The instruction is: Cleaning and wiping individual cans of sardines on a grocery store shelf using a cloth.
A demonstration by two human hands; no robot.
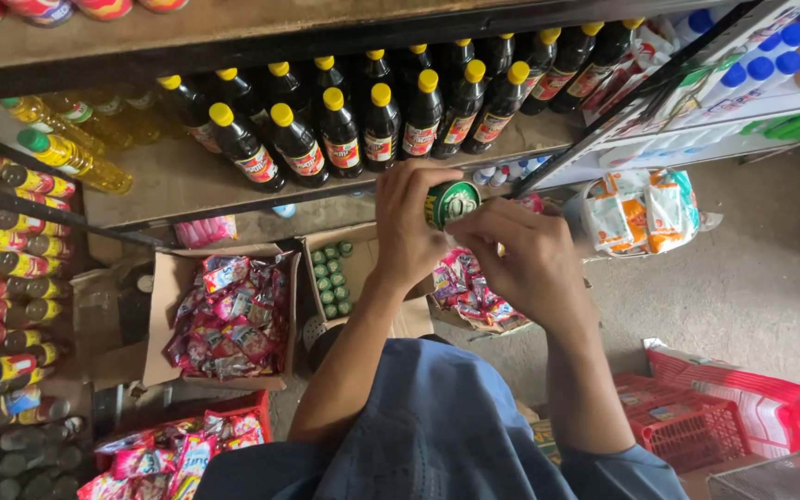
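Observation:
My left hand [409, 227] grips a small round green tin [451, 204] from the left, in front of a shelf. My right hand [520, 255] meets it from the right, fingertips on the tin's lid edge. Both hands hold the tin just below a row of dark sauce bottles with yellow caps [372, 125] on the wooden shelf [178, 181]. Under my hands an open cardboard box [363, 255] holds several more small green tins [331, 278].
A carton of red snack packets [229, 319] sits on the floor at left. Yellow oil bottles [71, 153] and stacked cans [2, 306] line the far left. Noodle packs [636, 213] hang at right; a red basket [687, 431] stands at lower right.

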